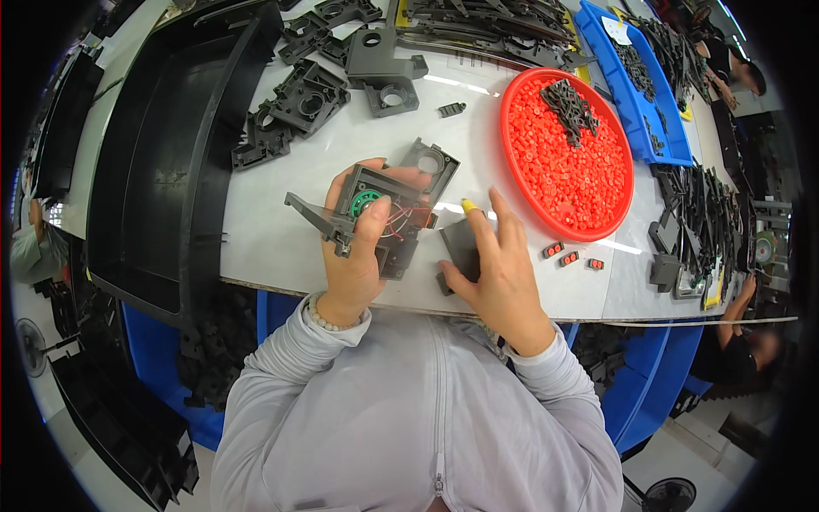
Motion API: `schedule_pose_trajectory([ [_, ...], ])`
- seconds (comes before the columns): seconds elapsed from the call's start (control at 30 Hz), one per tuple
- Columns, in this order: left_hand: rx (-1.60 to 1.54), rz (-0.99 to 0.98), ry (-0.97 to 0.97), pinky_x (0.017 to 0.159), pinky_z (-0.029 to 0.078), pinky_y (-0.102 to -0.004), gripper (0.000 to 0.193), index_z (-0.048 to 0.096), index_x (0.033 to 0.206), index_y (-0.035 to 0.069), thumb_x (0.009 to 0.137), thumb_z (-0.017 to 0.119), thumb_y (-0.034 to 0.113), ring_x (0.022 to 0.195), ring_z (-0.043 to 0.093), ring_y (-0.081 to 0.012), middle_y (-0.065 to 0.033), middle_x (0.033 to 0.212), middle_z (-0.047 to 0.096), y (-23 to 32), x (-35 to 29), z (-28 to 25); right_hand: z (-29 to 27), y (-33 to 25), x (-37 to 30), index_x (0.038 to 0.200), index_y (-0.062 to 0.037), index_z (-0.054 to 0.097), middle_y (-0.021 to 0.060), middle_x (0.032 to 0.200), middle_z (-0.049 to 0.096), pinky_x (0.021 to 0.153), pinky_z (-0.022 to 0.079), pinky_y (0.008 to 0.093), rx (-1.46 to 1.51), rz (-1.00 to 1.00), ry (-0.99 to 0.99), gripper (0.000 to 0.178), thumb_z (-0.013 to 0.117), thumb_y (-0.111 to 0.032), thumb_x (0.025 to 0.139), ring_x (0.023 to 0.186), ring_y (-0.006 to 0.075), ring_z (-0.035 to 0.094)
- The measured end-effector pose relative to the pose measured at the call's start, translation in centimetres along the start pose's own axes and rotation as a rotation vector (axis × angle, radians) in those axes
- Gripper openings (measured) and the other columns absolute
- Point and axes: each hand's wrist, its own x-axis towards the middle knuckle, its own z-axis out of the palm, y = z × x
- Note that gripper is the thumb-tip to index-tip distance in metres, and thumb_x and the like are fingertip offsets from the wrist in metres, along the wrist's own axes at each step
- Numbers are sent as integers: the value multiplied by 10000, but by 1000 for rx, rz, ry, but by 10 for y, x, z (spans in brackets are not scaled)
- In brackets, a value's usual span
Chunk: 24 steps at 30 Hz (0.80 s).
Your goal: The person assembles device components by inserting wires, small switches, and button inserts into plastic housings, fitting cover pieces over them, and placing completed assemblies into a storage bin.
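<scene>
Housing (pixel 398 254), clamped in the left hand (pixel 348 266) above the counter (pixel 570 296), is best held steady, its wires (pixel 397 220) unpinched, while the right hand (pixel 505 286) is over the box (pixel 461 244), clamped or not I cannot tell.

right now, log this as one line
left hand: holding dark housing with green ring | right hand: at dark plate | red tray: holds red pieces

Bright | light strip (pixel 731 20) upper right | glare streaks on white tabletop (pixel 478 141) | fisheye-bent edges, black corners
</scene>
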Motion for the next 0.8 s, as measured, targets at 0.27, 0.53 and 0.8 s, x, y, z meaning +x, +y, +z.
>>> schedule_pose_trajectory([
  [0.27,-139,-74,-21,911,481,-455,413,385,1237,64,878,513,222,1120,520,-318,-169,1169,528,-3,2,1,-1,12,1,1160,-2,518,176,1102,526,833,433,393,44,10,-128,570,711,-92,630,972,323,509],
  [0.53,-271,-59,-121,918,474,-449,970,310,1307,89,637,529,755,1127,508,-279,-136,1185,504,-14,5,-4,-32,21,14,1138,-26,553,162,1141,546,803,461,355,632,63,166,582,730,-42,584,991,289,552],
  [0.8,-221,-157,-126,985,405,-392,1073,299,1323,110,552,453,841,1189,429,-202,-48,1251,432,-12,-7,6,-45,-23,48,1050,-17,579,172,1082,562,766,473,391,389,-391,39,609,759,-33,469,910,334,550],
])
